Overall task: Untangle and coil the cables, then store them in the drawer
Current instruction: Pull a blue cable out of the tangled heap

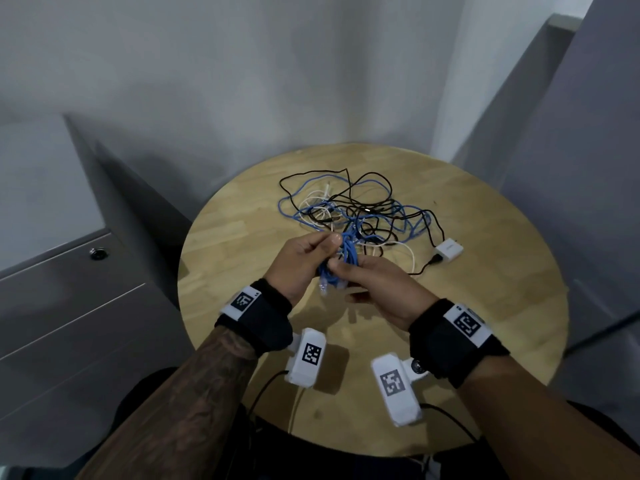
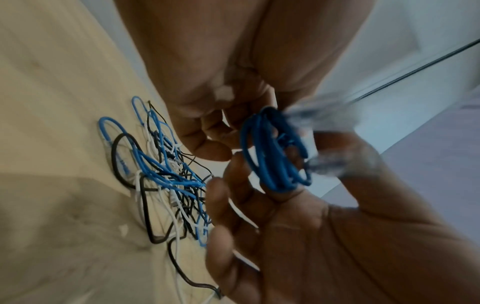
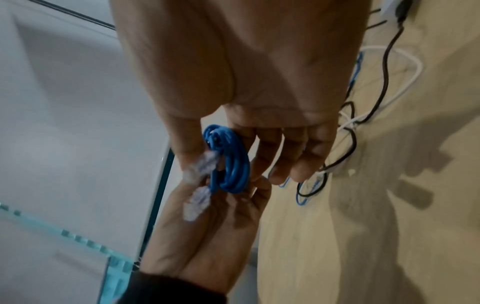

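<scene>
Above the round wooden table (image 1: 242,237), both hands hold a small coil of blue cable (image 1: 341,268). My left hand (image 1: 327,251) pinches its upper part between thumb and fingers. My right hand (image 1: 346,271) grips the coil (image 3: 233,162) between thumb and index finger, and clear plugs (image 3: 197,203) dangle below it. In the left wrist view the coil (image 2: 275,156) has several loops and stands between the two hands. A tangle of black, blue and white cables (image 1: 356,209) lies on the table behind the hands.
A white charger block (image 1: 449,250) with a black lead plugged into it lies at the tangle's right edge. A grey drawer cabinet (image 1: 69,306) with a round lock (image 1: 98,252) stands left of the table. Grey walls close the corner behind.
</scene>
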Demonstrator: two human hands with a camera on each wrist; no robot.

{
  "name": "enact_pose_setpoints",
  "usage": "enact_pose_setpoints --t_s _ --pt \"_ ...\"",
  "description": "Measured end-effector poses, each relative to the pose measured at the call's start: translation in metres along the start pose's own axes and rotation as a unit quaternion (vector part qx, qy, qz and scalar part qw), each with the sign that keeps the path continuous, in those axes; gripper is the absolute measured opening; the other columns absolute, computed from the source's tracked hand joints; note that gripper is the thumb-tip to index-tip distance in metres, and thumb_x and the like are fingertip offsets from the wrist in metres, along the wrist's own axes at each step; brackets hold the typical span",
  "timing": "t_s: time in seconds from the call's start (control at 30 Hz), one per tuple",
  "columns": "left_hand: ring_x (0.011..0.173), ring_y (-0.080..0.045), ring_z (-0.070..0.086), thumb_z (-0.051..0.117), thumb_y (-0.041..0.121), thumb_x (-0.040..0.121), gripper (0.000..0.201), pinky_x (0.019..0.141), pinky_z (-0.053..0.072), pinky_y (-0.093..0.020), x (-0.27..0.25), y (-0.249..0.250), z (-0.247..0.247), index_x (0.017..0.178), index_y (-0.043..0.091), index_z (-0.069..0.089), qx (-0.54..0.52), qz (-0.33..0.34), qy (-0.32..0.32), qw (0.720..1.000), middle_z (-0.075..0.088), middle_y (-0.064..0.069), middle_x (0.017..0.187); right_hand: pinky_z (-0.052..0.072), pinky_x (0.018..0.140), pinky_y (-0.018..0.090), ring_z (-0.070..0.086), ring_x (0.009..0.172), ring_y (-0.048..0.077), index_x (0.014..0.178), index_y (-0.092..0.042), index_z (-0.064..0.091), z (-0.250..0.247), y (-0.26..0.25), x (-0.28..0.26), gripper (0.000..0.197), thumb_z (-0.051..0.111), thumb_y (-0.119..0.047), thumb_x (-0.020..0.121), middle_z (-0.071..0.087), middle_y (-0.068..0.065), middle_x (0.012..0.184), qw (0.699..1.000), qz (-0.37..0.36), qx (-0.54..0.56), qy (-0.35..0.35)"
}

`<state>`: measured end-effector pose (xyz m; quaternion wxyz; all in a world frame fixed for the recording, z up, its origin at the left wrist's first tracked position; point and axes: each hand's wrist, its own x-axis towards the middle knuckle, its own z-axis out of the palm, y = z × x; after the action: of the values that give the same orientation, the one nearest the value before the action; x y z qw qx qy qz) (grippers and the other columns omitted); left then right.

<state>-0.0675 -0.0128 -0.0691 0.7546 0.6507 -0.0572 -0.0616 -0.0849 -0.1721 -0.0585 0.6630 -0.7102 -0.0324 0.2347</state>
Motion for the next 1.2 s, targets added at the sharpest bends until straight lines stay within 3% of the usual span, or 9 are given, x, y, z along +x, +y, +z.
enact_pose_setpoints --t_s 0.17,0.3,0.47,0.7,0.77,0.87,1.0,1.07,1.2 --pt "0.066 -0.013 0.060 0.051 0.017 0.098 0.024 0.063 0.049 -0.022 -0.006 0.007 0.000 0.083 0.002 0.064 -0.042 0.005 -0.004 0.999 0.064 -0.004 0.072 0.033 0.065 0.026 0.044 0.073 0.011 0.096 -0.023 0.066 -0.003 -0.004 -0.001 0.018 0.061 -0.040 0.097 0.060 -0.011 0.078 1.000 0.001 0.029 0.000" --pt "0.060 -0.017 0.052 0.054 0.026 0.093 0.031 0.061 0.046 -0.023 -0.008 0.011 0.000 0.067 0.013 0.066 -0.077 0.007 0.014 0.997 0.053 -0.007 0.065 0.034 0.062 0.026 0.045 0.067 0.010 0.098 -0.021 0.069 -0.002 -0.005 -0.001 0.024 0.055 -0.041 0.098 0.062 -0.002 0.090 0.990 -0.002 0.138 -0.032" --pt "0.065 -0.020 0.048 0.056 0.029 0.091 0.033 0.066 0.044 -0.027 -0.009 0.011 0.000 0.065 0.010 0.055 -0.120 -0.021 0.016 0.992 0.044 -0.010 0.069 0.043 0.060 0.024 0.054 0.076 0.015 0.115 -0.012 0.065 -0.007 -0.005 0.000 0.027 0.052 -0.029 0.099 0.064 0.009 0.105 0.975 -0.015 0.218 -0.034" --pt "0.069 -0.023 0.050 0.054 0.034 0.092 0.041 0.065 0.047 -0.028 -0.011 0.015 0.002 0.056 0.018 0.063 -0.126 -0.056 -0.009 0.990 0.047 -0.012 0.076 0.046 0.057 0.021 0.059 0.064 0.009 0.101 -0.013 0.069 -0.015 0.000 0.004 0.019 0.050 -0.015 0.101 0.069 0.002 0.082 0.983 -0.063 0.169 -0.022" --pt "0.071 -0.024 0.044 0.059 0.039 0.089 0.038 0.063 0.041 -0.030 -0.009 0.012 0.000 0.064 0.012 0.057 -0.122 -0.070 -0.017 0.990 0.044 -0.010 0.072 0.046 0.054 0.021 0.057 0.061 0.009 0.101 -0.009 0.070 -0.014 0.002 0.006 0.020 0.051 -0.010 0.102 0.066 0.001 0.074 0.990 -0.119 0.062 0.050" --pt "0.067 -0.021 0.042 0.060 0.044 0.089 0.039 0.057 0.034 -0.029 -0.011 0.009 0.003 0.099 0.007 0.054 -0.092 -0.087 -0.033 0.991 0.047 -0.010 0.070 0.047 0.052 0.022 0.059 0.056 0.006 0.101 -0.003 0.069 -0.018 0.002 0.010 0.017 0.053 -0.006 0.102 0.067 -0.006 0.065 0.976 -0.169 -0.002 0.141" --pt "0.063 -0.013 0.053 0.053 0.023 0.098 0.033 0.062 0.045 -0.024 -0.010 0.007 0.008 0.068 0.019 0.067 -0.029 -0.026 -0.008 0.999 0.053 0.001 0.067 0.055 0.061 0.029 0.067 0.070 0.017 0.108 0.002 0.069 -0.015 0.002 0.008 0.019 0.054 -0.007 0.101 0.075 0.012 0.085 0.978 -0.138 0.033 0.155" --pt "0.064 -0.009 0.059 0.051 0.020 0.098 0.027 0.062 0.049 -0.022 -0.009 0.006 0.006 0.079 0.019 0.070 -0.024 -0.020 -0.013 0.999 0.059 0.005 0.068 0.055 0.077 0.041 0.067 0.083 0.027 0.111 0.002 0.069 -0.008 0.004 0.007 0.021 0.054 -0.009 0.101 0.073 0.024 0.098 0.981 -0.110 0.066 0.143" --pt "0.074 -0.011 0.065 0.054 0.018 0.097 0.022 0.069 0.051 -0.025 -0.009 0.004 0.004 0.105 0.003 0.068 0.015 0.010 0.001 1.000 0.069 0.005 0.078 0.048 0.090 0.042 0.067 0.093 0.026 0.113 -0.010 0.069 -0.001 -0.005 0.001 0.030 0.049 -0.029 0.103 0.073 0.013 0.102 0.983 -0.029 0.168 0.073"
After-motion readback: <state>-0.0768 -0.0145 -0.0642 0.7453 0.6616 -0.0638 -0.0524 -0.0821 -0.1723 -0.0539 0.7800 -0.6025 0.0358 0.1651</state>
